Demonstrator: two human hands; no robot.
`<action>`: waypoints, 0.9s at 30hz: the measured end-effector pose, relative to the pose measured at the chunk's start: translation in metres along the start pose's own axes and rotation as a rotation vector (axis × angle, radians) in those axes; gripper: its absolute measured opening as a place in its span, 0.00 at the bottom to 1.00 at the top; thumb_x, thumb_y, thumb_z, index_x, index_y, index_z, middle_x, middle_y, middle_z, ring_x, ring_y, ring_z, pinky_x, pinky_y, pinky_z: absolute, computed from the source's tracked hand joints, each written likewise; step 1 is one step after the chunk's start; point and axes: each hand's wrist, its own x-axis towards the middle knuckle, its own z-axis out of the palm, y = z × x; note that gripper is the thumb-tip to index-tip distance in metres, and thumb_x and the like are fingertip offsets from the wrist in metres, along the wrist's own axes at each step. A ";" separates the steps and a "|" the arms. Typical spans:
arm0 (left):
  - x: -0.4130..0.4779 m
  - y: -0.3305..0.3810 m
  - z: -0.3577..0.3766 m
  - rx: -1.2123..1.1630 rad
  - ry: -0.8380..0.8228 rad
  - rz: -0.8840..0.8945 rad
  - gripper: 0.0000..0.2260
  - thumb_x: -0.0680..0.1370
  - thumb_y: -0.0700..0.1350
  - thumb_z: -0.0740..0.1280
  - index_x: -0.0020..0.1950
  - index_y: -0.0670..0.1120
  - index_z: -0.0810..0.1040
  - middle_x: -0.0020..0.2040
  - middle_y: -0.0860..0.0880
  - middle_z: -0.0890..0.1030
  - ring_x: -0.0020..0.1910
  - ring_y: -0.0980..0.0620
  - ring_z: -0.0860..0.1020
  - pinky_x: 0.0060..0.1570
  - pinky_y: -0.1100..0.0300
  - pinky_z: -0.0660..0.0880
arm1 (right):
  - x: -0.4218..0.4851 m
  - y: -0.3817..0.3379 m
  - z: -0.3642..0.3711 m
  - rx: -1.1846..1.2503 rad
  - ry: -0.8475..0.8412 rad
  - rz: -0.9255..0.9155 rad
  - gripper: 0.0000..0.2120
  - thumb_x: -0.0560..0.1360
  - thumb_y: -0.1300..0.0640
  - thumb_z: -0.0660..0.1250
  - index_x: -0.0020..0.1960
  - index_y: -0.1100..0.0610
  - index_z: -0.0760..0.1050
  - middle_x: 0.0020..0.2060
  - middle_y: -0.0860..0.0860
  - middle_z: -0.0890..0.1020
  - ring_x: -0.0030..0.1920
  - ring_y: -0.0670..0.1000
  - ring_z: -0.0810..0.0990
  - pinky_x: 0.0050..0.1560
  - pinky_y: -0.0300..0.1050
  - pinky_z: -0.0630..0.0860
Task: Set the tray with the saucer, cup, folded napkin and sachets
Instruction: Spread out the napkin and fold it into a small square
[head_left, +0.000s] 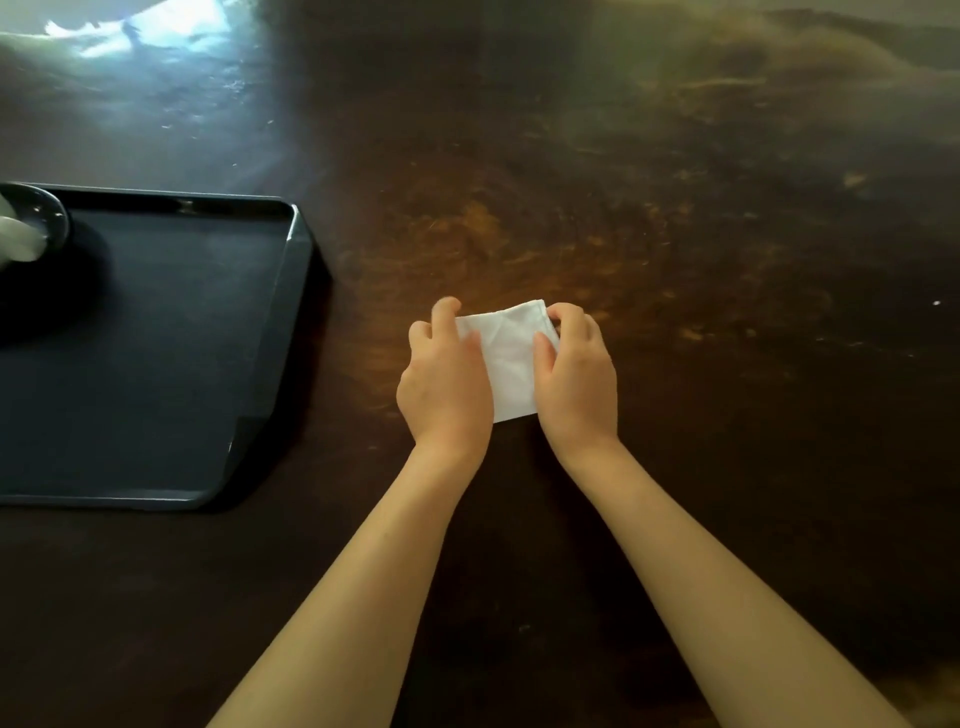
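Napkin (511, 358) flat on desk (675, 218), well right of tray (291, 291), white, already doubled into a small rectangle. Pinned from both sides: left hand (444, 382) on its left edge, right hand (576, 379) on its right edge. Left fingers (445, 314) curled narrow over the far-left corner; right fingers (563, 314) curled narrow and pinching the far-right corner, thumbs pressed onto the top face. Likely reason for the two-sided hold: keeps layers aligned and stops the cloth sliding on the glossy wood while a crease is set or another fold started. Fold count not readable; near edge partly hidden under the palms.

Tray dark, rimmed, mostly bare. In its far-left corner, cut by the frame edge: small dark round dish, probably the saucer (49, 218), with something white on or beside it, too cropped to identify. Cup and sachets not in view.

Step judged: napkin folding, mid-task. Bare tray floor right of the saucer leaves room for the napkin. Risk: layers springing open on lift unless pinched across the fold.
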 end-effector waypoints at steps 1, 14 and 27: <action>0.000 -0.001 0.002 0.077 -0.009 0.047 0.13 0.80 0.46 0.56 0.65 0.48 0.69 0.58 0.45 0.73 0.43 0.50 0.73 0.41 0.58 0.71 | -0.002 -0.001 0.001 -0.053 0.012 -0.021 0.10 0.77 0.62 0.62 0.58 0.61 0.72 0.51 0.56 0.77 0.43 0.47 0.74 0.38 0.36 0.70; 0.011 -0.039 0.014 0.495 -0.245 0.575 0.26 0.78 0.53 0.40 0.76 0.49 0.54 0.77 0.50 0.55 0.77 0.53 0.49 0.74 0.50 0.40 | 0.021 0.027 -0.007 -0.335 -0.590 -0.384 0.26 0.81 0.46 0.46 0.76 0.50 0.43 0.77 0.47 0.43 0.75 0.45 0.38 0.74 0.46 0.36; 0.044 -0.032 -0.007 0.247 -0.325 0.490 0.20 0.79 0.47 0.58 0.72 0.53 0.63 0.67 0.52 0.71 0.68 0.52 0.65 0.67 0.57 0.57 | 0.016 0.029 0.000 -0.368 -0.493 -0.344 0.29 0.80 0.44 0.48 0.76 0.54 0.45 0.77 0.49 0.51 0.76 0.48 0.42 0.73 0.44 0.36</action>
